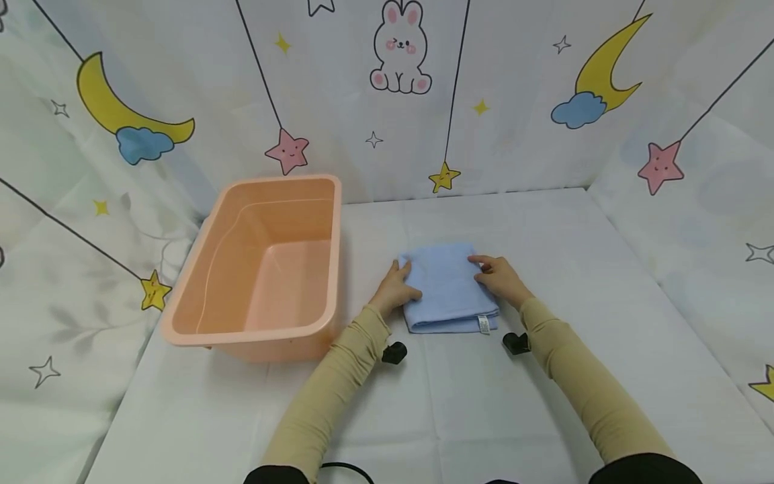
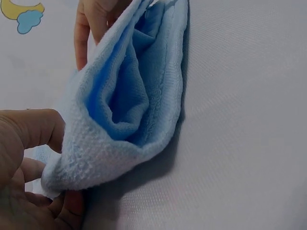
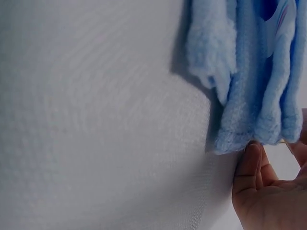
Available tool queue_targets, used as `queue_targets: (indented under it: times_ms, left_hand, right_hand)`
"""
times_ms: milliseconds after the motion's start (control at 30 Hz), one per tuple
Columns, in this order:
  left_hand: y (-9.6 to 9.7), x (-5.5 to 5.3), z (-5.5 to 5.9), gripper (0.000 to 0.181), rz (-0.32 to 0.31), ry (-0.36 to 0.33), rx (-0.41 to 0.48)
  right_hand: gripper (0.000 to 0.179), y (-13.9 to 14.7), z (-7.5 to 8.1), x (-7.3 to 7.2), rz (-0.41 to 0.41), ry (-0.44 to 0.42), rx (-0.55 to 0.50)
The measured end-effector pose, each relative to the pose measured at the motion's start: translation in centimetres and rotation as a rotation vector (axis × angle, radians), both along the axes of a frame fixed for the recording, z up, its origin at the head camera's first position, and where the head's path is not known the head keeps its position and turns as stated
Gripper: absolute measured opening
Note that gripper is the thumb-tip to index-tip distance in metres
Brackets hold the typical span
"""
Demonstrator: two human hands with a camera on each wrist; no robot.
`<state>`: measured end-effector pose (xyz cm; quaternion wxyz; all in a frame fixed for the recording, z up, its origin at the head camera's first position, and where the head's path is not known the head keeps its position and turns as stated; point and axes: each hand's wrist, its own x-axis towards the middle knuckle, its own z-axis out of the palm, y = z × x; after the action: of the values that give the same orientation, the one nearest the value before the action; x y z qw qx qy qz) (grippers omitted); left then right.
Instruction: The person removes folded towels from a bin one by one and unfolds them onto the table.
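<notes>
A light blue folded towel (image 1: 444, 286) lies on the white-covered table, with a small white tag (image 1: 484, 324) at its near right corner. My left hand (image 1: 396, 288) holds the towel's left edge. In the left wrist view, fingers of that hand curl beneath the fold, and the towel's layers (image 2: 127, 103) gape apart at the near side. At the opposite edge, my right hand (image 1: 500, 279) pinches the towel near its far right corner. The right wrist view has its fingertips (image 3: 252, 153) right at the ends of the stacked layers (image 3: 240, 115).
A peach plastic basin (image 1: 331, 269) stands left of the towel, close to my left forearm. White curtains (image 1: 514, 60) printed with moons, stars and a rabbit rise behind and beside the table (image 1: 453, 396). A black cable (image 1: 347, 465) lies at the near edge.
</notes>
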<state>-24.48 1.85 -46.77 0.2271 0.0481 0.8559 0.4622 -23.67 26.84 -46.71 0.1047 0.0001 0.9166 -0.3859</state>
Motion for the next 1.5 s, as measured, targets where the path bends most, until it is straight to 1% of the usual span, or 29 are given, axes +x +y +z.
queue_targets:
  times_ms: [100,233,300,367,433,500,600,667,733,833,967,1067,1167,1233,1367,1500]
  left_hand:
    - [0.0,0.2,0.4,0.086,-0.029,0.035,-0.034]
    - [0.1,0.5,0.9,0.085,-0.065,0.089,-0.139]
    - [0.1,0.7,0.9,0.084,-0.067,0.129,-0.198]
    - [0.3,1.2,1.0,0.080,-0.062,0.173,-0.245]
    - [0.5,1.7,1.2,0.074,-0.052,0.229,-0.263]
    - [0.9,2.4,1.3,0.066,-0.054,0.288,-0.269]
    - [1.7,3.3,1.3,0.055,-0.083,0.350,-0.245]
    - [2.3,3.8,1.3,0.050,-0.107,0.377,-0.241]
    - [2.9,4.3,1.5,0.046,-0.130,0.395,-0.228]
    - [3.8,4.8,2.0,0.044,-0.178,0.427,-0.186]
    - [5.0,5.0,2.7,0.046,-0.251,0.422,-0.072]
    - [5.8,5.1,3.1,0.050,-0.280,0.412,-0.031]
    - [6.4,5.0,3.3,0.053,-0.297,0.424,-0.044]
    - [6.7,5.0,3.3,0.053,-0.303,0.416,-0.054]
    - [7.1,5.0,3.2,0.052,-0.301,0.359,-0.073]
    - [7.6,4.6,3.2,0.050,-0.263,0.311,-0.087]
  right_hand:
    - [0.046,-0.1,0.1,0.0,0.002,-0.002,-0.003]
    - [0.048,-0.1,0.5,0.5,-0.009,-0.016,-0.017]
    - [0.051,-0.1,0.7,0.8,-0.018,-0.034,-0.026]
    - [0.055,0.0,1.0,1.2,-0.036,-0.067,-0.057]
    - [0.059,0.2,1.3,1.5,-0.057,-0.120,-0.125]
    - [0.060,0.5,1.5,1.6,-0.086,-0.183,-0.239]
    - [0.059,0.8,1.6,1.7,-0.139,-0.276,-0.440]
    - [0.057,0.9,1.6,1.8,-0.157,-0.310,-0.530]
    - [0.054,0.9,1.6,1.9,-0.159,-0.315,-0.565]
    - [0.050,0.9,1.5,2.1,-0.145,-0.294,-0.585]
    - [0.042,0.8,1.7,2.4,-0.139,-0.246,-0.649]
    - [0.039,0.6,1.8,2.5,-0.119,-0.203,-0.668]
    - [0.039,0.3,1.8,2.6,-0.095,-0.166,-0.661]
    - [0.041,0.1,1.9,2.6,-0.087,-0.157,-0.644]
    - [0.048,-0.2,1.9,2.9,-0.078,-0.158,-0.615]
    - [0.052,-0.2,2.0,3.2,-0.047,-0.160,-0.607]
